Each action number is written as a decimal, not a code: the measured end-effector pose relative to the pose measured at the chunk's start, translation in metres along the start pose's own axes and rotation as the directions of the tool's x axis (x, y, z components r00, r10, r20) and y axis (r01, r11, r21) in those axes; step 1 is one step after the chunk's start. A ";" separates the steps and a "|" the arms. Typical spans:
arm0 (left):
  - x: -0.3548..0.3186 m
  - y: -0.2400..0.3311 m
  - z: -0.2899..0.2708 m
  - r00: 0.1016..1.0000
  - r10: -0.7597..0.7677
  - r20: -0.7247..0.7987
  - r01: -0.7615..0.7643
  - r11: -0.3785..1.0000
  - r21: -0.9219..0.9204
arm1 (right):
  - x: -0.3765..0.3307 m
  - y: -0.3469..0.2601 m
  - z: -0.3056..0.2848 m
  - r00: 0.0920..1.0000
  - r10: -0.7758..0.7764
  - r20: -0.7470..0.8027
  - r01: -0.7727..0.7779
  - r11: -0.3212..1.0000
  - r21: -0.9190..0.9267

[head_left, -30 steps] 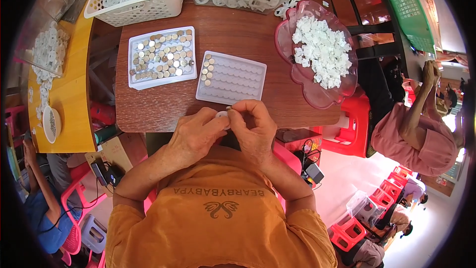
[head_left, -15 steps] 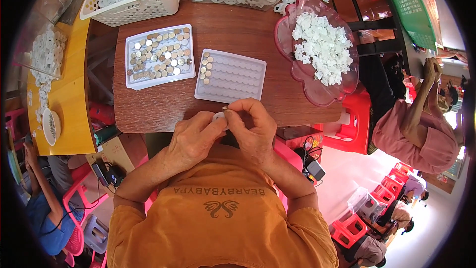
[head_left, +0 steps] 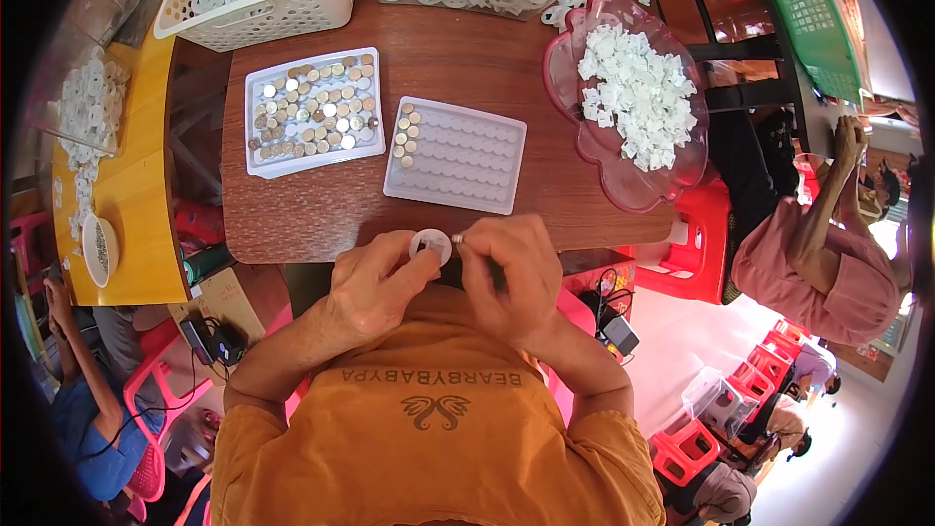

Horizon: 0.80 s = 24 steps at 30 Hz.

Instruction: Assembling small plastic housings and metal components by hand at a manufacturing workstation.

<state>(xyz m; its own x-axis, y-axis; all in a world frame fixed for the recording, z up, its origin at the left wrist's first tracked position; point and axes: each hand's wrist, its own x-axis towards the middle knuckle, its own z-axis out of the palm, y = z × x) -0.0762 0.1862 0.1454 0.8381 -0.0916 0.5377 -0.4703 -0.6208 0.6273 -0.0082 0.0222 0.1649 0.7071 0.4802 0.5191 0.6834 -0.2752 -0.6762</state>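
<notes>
Between the thumb and fingers of my left hand is a round white plastic disc. My right hand pinches a few small round metal pieces, like button cells, just right of the disc and apart from it. Beyond my hands lie two white trays. The left tray holds many loose gold and silver round metal pieces. The right tray, with scalloped rows, has several such pieces along its left side. Fingertips partly cover what each hand holds.
A red scalloped bowl of small white square pieces stands at the right. At the far edge are a white basket and a clear box of white discs. People sit both sides; a yellow table is at the left.
My hands have moved slightly apart. The right hand has turned and drawn back to the right with the metal pieces; more of the white disc shows in the left hand.
</notes>
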 end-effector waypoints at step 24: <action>-0.003 0.000 0.005 0.992 0.123 0.002 -0.123 0.989 0.086 | 0.008 -0.014 -0.012 0.679 0.611 0.407 -0.734 0.583 0.349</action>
<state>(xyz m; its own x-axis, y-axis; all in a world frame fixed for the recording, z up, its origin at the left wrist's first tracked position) -0.0775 0.1826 0.1406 0.7743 -0.1688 0.6099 -0.5442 -0.6695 0.5056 -0.0097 0.0201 0.1849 0.8234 0.4971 -0.2738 -0.1840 -0.2225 -0.9574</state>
